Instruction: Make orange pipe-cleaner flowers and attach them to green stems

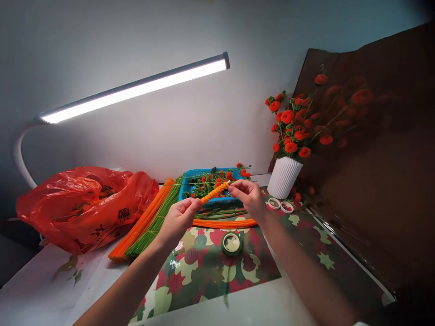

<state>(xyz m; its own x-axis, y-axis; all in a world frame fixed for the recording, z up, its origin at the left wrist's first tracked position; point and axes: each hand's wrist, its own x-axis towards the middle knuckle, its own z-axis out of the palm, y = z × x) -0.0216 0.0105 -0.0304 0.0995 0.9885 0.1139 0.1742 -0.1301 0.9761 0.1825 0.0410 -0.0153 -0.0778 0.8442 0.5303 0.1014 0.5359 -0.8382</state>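
Observation:
Between my two hands stretches a coiled orange pipe cleaner (215, 193), tilted up to the right. My left hand (181, 215) pinches its lower end, and my right hand (249, 195) pinches the upper end near a thin stem. Just behind it stands a blue basket (186, 182) holding orange pipe-cleaner flowers with green stems. Below my hands, loose orange pipe cleaners (224, 223) lie across the camouflage-patterned mat (204, 271), with green strips (220, 213) beside them. A roll of green tape (231, 244) rests nearer to me on the mat.
Bundles of orange (142, 222) and green pipe cleaners (156, 222) lie at left, beside a red plastic bag (84, 208). A white vase (284, 178) of orange flowers (291, 131) and two pale tape rings (280, 205) stand right. A lit lamp (136, 90) hangs above; a brown panel (374, 172) leans right.

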